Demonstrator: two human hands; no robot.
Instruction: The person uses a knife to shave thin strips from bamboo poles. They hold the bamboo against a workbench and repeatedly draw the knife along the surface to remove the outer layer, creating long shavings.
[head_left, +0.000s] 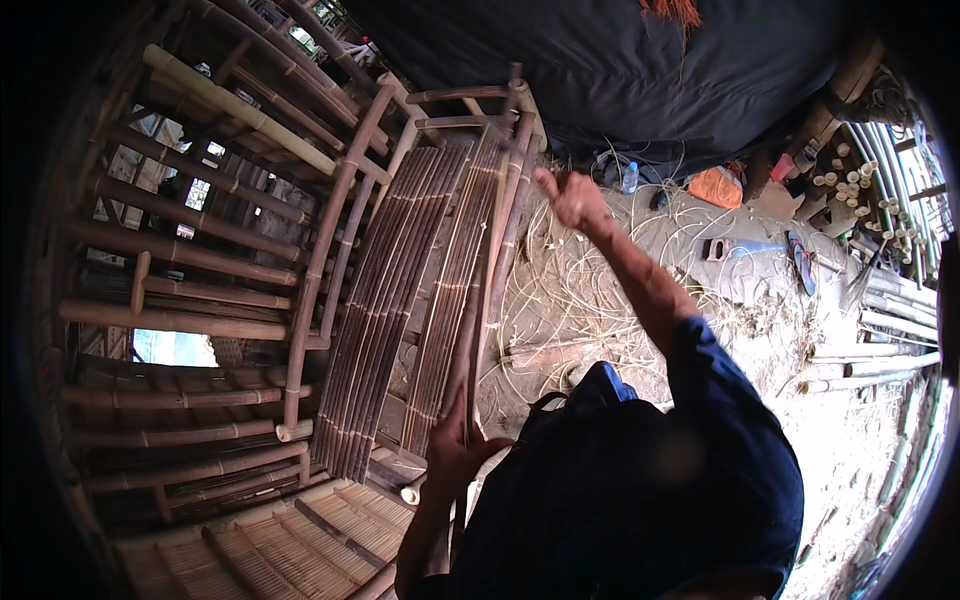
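A long bamboo bench frame (519, 180) stands before me, its seat made of dark split-bamboo slats (385, 300) bound in rows. My left hand (458, 448) is closed around a narrow bamboo strip (470, 350) near the bench's near end, with the thumb out to the right. Beside the far right corner of the frame, my right hand (577, 203) is raised with its fingers curled in. What it holds, if anything, I cannot make out. A gap runs lengthwise between two groups of slats.
Stacked bamboo furniture frames (190, 270) crowd the left, and a woven bamboo panel (270, 540) lies near left. Loose bamboo shavings (570, 290) litter the floor. On the right are a handsaw (745, 248), a sandal (800, 262), a plastic bottle (630, 178) and bamboo poles (870, 365).
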